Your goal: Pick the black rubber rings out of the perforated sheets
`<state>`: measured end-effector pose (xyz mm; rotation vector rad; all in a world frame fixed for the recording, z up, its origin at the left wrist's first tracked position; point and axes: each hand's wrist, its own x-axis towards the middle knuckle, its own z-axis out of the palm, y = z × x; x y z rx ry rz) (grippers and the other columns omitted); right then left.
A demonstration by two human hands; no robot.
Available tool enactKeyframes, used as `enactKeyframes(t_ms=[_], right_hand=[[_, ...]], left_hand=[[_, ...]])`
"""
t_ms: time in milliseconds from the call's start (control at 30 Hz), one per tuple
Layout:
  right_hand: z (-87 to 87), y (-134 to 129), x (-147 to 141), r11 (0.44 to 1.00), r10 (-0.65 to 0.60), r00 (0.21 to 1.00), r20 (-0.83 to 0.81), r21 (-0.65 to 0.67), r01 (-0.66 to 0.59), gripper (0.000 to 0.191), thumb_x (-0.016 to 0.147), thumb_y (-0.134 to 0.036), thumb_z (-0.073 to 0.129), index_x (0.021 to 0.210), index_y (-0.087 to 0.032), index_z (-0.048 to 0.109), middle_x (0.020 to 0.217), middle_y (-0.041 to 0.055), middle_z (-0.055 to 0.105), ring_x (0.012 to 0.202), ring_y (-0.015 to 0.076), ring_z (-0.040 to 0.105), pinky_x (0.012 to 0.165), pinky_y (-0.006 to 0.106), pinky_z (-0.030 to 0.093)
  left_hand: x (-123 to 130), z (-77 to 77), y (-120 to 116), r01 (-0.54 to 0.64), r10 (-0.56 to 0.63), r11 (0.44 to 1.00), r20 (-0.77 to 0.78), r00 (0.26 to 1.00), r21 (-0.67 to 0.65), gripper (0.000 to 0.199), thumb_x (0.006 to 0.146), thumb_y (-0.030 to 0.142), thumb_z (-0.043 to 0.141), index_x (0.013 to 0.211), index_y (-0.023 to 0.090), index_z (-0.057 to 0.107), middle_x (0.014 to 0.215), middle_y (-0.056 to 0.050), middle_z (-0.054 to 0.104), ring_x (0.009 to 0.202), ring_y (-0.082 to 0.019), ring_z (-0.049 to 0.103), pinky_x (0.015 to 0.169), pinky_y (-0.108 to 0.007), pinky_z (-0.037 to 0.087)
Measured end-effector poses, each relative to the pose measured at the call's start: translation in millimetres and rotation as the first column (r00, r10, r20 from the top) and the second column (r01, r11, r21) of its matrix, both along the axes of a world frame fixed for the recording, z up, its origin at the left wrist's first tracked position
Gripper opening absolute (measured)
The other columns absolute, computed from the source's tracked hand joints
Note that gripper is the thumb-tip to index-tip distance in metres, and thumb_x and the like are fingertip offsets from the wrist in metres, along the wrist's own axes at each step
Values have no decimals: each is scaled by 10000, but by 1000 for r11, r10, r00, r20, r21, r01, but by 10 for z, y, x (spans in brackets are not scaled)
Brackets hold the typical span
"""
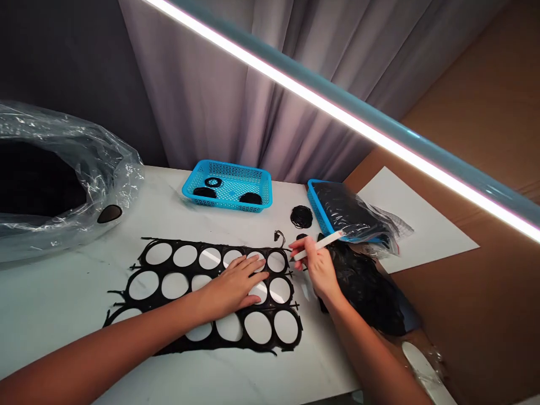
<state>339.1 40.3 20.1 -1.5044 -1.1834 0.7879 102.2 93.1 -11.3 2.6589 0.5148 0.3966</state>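
A black sheet point(161, 280) with rows of large round holes lies flat on the white table, with thin ragged strips along its edges. My left hand point(238, 284) rests palm down on its middle, fingers spread. In my right hand point(317, 263) is a slim white pen-shaped tool point(323, 244), gripped between thumb and fingers. Its tip points down beside the sheet's far right corner; I cannot make out whether it touches. Just beyond that corner lies a small loose black scrap point(277, 236).
A blue basket point(269, 188) holding black round pieces stands at the back. Right of it are a pile of thin black rings point(301, 216) and another blue basket point(317, 205) under bagged black material point(348, 208). A clear plastic bag point(113, 146) bulges at left. A bright lamp point(312, 95) crosses overhead.
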Motion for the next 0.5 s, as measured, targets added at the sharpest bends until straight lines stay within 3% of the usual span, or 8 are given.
enactKeyframes(t_ms=[67, 200, 367, 500], right_hand=[[-124, -26, -62, 988, 107, 983, -151, -97, -122, 492, 930, -640, 515, 957, -189, 710, 824, 76, 727, 658, 199, 689, 651, 335, 565], [-233, -39, -76, 963, 156, 964, -213, -182, -196, 337, 849, -531, 708, 949, -210, 679, 883, 76, 755, 856, 254, 742, 790, 375, 586], [-173, -34, 9, 924, 303, 953, -14, -242, -297, 214, 879, -405, 683, 846, -194, 693, 955, 80, 742, 907, 236, 694, 803, 349, 541], [-178, -25, 29, 921, 322, 943, 85, -259, -291, 169, 882, -342, 658, 826, -188, 696, 953, 68, 726, 883, 209, 651, 764, 311, 503]], left_hand=[[-39, -107, 1, 4, -4, 997, -9, 1000, 77, 529, 944, 353, 642, 1432, 246, 469, 1549, -134, 428, 1452, -335, 366, 1162, -553, 314], [-24, -172, -50, -20, 26, 993, -52, 998, 112, 597, 931, 382, 658, 1474, 281, 433, 1583, -102, 391, 1467, -337, 343, 1179, -600, 269], [13, -143, -29, -19, 28, 996, -103, 994, 93, 607, 905, 360, 692, 1458, 291, 452, 1595, -65, 376, 1482, -362, 299, 1175, -649, 236], [19, -152, -34, -30, 38, 996, -95, 995, 81, 573, 907, 356, 680, 1437, 282, 475, 1592, -61, 382, 1488, -361, 283, 1186, -653, 197]])
